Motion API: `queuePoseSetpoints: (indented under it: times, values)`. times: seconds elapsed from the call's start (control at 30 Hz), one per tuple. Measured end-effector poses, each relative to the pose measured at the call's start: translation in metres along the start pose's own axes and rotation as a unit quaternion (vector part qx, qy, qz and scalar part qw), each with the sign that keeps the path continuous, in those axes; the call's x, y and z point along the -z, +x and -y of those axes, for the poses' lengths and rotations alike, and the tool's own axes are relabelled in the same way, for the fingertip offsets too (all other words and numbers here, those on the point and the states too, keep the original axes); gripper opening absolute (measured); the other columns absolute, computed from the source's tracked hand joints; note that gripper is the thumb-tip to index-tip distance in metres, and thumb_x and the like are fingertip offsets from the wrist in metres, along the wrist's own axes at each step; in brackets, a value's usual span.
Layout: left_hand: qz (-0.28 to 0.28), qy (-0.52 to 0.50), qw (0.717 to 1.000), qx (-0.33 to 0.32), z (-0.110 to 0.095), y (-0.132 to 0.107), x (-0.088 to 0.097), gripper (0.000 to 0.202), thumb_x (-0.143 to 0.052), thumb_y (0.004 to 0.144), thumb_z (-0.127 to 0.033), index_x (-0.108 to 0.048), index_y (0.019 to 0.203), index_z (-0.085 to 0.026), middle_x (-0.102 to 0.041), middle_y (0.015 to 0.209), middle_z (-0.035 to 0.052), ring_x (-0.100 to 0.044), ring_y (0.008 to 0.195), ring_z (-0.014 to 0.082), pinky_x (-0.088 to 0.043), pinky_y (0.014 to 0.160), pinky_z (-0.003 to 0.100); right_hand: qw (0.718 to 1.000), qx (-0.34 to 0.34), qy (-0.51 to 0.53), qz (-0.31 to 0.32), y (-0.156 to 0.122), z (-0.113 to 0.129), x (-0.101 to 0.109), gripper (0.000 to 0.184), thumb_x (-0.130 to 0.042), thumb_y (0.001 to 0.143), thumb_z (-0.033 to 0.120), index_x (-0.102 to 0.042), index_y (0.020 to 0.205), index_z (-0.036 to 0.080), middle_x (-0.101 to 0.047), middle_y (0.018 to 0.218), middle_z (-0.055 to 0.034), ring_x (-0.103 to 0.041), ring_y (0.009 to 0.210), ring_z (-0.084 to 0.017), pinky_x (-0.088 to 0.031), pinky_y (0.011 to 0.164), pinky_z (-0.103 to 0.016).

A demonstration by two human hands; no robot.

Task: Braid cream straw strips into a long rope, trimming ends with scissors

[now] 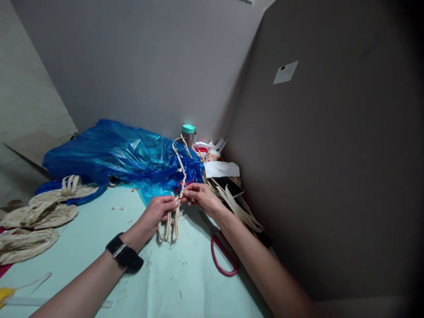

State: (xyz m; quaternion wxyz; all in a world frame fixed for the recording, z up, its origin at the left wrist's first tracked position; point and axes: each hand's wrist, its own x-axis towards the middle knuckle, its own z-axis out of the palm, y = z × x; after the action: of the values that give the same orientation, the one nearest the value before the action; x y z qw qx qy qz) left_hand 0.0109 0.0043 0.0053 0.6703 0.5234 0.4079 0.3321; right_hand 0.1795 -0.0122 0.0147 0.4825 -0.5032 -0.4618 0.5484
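My left hand (pixel 158 213) and my right hand (pixel 200 195) meet over a pale green table (pixel 185 282), both pinched on a plaited straw cord (pixel 180 170). The braided part rises from my fingers and curls over the blue plastic bag (pixel 122 152). Loose straw strands (pixel 168 229) hang down below my left hand. A black watch (pixel 125 255) is on my left wrist.
Bundles of straw (pixel 36 216) lie at the left. Red-handled scissors (pixel 223 256) lie under my right forearm. A bottle with a teal cap (pixel 188 132), a paper cup (pixel 212 155), a phone (pixel 228 184) and more straw sit by the brown cardboard wall (pixel 331 168).
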Motion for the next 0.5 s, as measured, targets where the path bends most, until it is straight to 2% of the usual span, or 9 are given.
queuePoseSetpoints:
  times: [0.1, 0.2, 0.27, 0.37, 0.5]
  values:
    - [-0.007, 0.012, 1.000, 0.001, 0.005, 0.002, -0.001, 0.027, -0.078, 0.055, -0.036, -0.068, 0.066, -0.014, -0.047, 0.051, -0.0064, -0.032, 0.042, 0.0049, -0.017, 0.043, 0.020, 0.997, 0.046, -0.039, -0.040, -0.002, 0.000, -0.007, 0.022, -0.073, 0.068, 0.025, -0.060, 0.083, 0.017, -0.064, 0.067, 0.0017, -0.059, 0.063, -0.012, -0.041, 0.058, -0.023]
    - [-0.020, 0.027, 0.999, -0.010, 0.012, 0.005, 0.001, 0.021, -0.074, 0.057, -0.033, -0.066, 0.064, -0.015, -0.047, 0.049, -0.0065, -0.033, 0.042, 0.0057, -0.019, 0.043, 0.020, 0.990, 0.092, -0.080, -0.065, -0.006, -0.001, -0.014, 0.023, -0.076, 0.059, 0.016, -0.061, 0.076, 0.018, -0.060, 0.067, 0.0046, -0.054, 0.065, -0.012, -0.039, 0.064, -0.023]
    - [-0.024, 0.037, 0.999, -0.016, 0.014, 0.006, 0.001, 0.020, -0.073, 0.059, -0.032, -0.065, 0.061, -0.015, -0.047, 0.049, -0.0061, -0.034, 0.042, 0.0062, -0.020, 0.043, 0.021, 0.987, 0.109, -0.096, -0.070, -0.007, -0.002, -0.016, 0.018, -0.073, 0.059, 0.013, -0.062, 0.072, 0.018, -0.059, 0.067, 0.0051, -0.052, 0.067, -0.012, -0.038, 0.066, -0.024]
    - [-0.025, 0.039, 0.999, -0.017, 0.014, 0.004, 0.000, 0.021, -0.073, 0.058, -0.033, -0.062, 0.057, -0.015, -0.047, 0.048, -0.0061, -0.034, 0.041, 0.0065, -0.021, 0.043, 0.021, 0.989, 0.104, -0.088, -0.063, -0.004, -0.005, -0.016, 0.012, -0.069, 0.062, 0.014, -0.062, 0.070, 0.018, -0.060, 0.065, 0.0046, -0.053, 0.066, -0.012, -0.039, 0.066, -0.024]
    - [-0.034, 0.026, 0.999, -0.012, 0.011, 0.002, -0.005, 0.021, -0.073, 0.056, -0.033, -0.062, 0.059, -0.015, -0.048, 0.048, -0.0064, -0.034, 0.041, 0.0061, -0.022, 0.042, 0.020, 0.996, 0.068, -0.048, -0.037, 0.002, -0.007, -0.011, 0.013, -0.067, 0.063, 0.017, -0.061, 0.075, 0.016, -0.062, 0.064, 0.0024, -0.055, 0.061, -0.012, -0.042, 0.063, -0.024]
